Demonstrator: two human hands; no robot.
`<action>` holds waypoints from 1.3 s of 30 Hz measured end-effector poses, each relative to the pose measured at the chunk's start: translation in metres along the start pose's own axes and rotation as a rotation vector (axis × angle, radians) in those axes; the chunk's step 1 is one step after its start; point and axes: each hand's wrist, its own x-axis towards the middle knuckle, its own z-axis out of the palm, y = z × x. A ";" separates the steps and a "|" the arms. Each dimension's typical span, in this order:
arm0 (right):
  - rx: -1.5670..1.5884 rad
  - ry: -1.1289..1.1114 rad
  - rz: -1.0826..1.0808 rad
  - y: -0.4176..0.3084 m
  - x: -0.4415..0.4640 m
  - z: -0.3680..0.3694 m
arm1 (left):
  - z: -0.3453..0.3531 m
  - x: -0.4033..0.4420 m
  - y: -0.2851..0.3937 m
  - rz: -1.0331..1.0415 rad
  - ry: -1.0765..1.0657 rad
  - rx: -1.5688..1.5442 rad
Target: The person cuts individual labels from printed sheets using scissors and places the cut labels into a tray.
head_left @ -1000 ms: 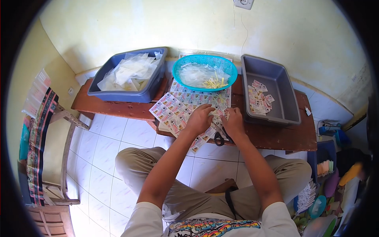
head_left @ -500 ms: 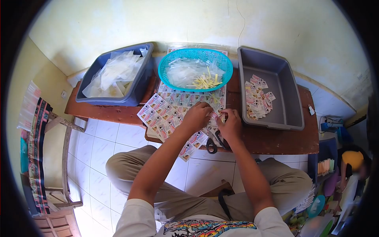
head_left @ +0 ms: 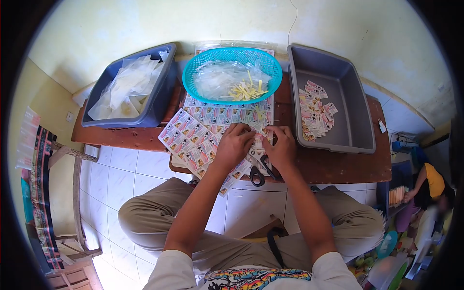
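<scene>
My left hand (head_left: 235, 145) and my right hand (head_left: 281, 149) are close together over the bench, fingers bent and pinching. Between them is a small pink-and-white printed label (head_left: 259, 138), partly covered by my fingertips. Just below lies a pair of black-handled scissors (head_left: 258, 178), beside my right hand. Sheets printed with rows of labels (head_left: 191, 138) spread under and left of my hands. Beyond my hands, a turquoise basket (head_left: 188, 88) holds clear plastic bags (head_left: 217, 83) and yellow strips (head_left: 247, 90).
At the left stands a blue-grey tub (head_left: 162, 99) with translucent sheets (head_left: 130, 87). A grey tub (head_left: 345, 96) with a pile of cut labels (head_left: 316, 113) is at the right on the brown bench (head_left: 333, 169). Another person (head_left: 427, 186) is at the far right.
The whole view has shifted slightly. My hands stay together at the label. At the far right, the other person's arm now reaches toward the bin of light-coloured sticks.
</scene>
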 end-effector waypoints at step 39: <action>0.279 0.017 -0.111 -0.038 0.025 -0.009 | -0.026 0.006 0.012 -0.045 0.113 0.017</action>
